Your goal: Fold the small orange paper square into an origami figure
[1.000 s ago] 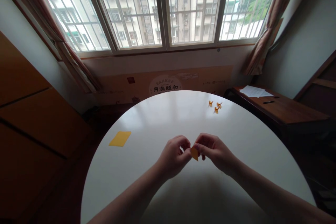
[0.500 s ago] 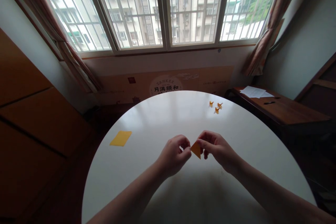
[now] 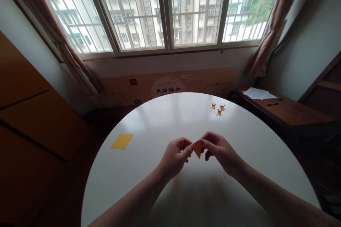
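Observation:
A small folded piece of orange paper [image 3: 197, 148], roughly triangular, is held above the round white table [image 3: 149, 120]. My left hand [image 3: 176, 158] pinches its left edge with curled fingers. My right hand [image 3: 220, 150] pinches its upper right edge between thumb and forefinger. Both hands hover near the table's middle, a little toward me.
A yellow paper stack [image 3: 122, 140] lies near the table's left edge. Three small orange folded paper figures [image 3: 218, 108] stand at the far right of the table. A dark wooden side desk [image 3: 287, 111] with white sheets [image 3: 258, 93] stands to the right. A barred window fills the wall ahead.
The folded paper has risen slightly and turned between my fingers, showing more of its triangular face. Both hands stayed close together and shifted a little away from me.

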`<state>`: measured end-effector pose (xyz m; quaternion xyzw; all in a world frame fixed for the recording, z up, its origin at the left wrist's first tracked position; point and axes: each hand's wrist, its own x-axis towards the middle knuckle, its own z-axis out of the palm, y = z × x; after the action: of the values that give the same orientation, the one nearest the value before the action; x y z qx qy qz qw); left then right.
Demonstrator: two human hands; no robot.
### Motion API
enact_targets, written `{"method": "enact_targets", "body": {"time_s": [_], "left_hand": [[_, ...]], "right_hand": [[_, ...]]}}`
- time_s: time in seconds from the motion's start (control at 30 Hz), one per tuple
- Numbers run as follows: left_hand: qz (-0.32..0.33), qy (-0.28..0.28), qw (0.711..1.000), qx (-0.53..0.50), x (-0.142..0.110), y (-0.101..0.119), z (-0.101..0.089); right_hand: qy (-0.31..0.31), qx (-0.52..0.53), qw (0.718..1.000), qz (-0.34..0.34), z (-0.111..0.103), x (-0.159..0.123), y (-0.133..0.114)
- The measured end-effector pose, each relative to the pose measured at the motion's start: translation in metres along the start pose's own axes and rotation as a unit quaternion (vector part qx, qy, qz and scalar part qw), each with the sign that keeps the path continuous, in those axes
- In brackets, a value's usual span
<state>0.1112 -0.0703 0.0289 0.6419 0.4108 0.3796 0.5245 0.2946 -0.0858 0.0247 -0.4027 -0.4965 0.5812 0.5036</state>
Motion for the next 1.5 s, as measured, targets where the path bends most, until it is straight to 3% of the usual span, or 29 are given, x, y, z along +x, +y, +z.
{"method": "enact_targets", "body": {"time_s": [0.17, 0.27, 0.43, 0.63, 0.93, 1.23, 1.5], "left_hand": [[0.009, 0.061, 0.997, -0.047, 0.004, -0.002, -0.004], [0.027, 0.070, 0.997, -0.004, 0.005, -0.001, -0.007], [0.071, 0.043, 0.992, 0.099, 0.000, 0.004, -0.003], [0.072, 0.026, 0.989, 0.130, -0.004, 0.006, 0.001], [0.064, 0.003, 0.982, 0.177, -0.004, 0.002, 0.002], [0.013, -0.036, 0.997, 0.064, 0.000, -0.003, -0.001], [-0.046, -0.016, 0.998, -0.041, 0.004, 0.002, -0.004]], "right_hand": [[-0.042, -0.064, 0.997, -0.009, -0.001, 0.001, 0.005], [-0.061, -0.098, 0.993, -0.030, -0.003, 0.002, 0.007], [-0.072, -0.152, 0.984, -0.059, -0.003, 0.001, 0.003], [-0.084, -0.223, 0.969, -0.072, 0.001, -0.002, -0.004], [-0.095, -0.256, 0.962, -0.026, -0.001, 0.002, 0.009], [-0.140, -0.231, 0.962, 0.034, -0.001, -0.001, 0.001], [-0.156, -0.264, 0.951, 0.034, -0.010, -0.001, -0.008]]}}
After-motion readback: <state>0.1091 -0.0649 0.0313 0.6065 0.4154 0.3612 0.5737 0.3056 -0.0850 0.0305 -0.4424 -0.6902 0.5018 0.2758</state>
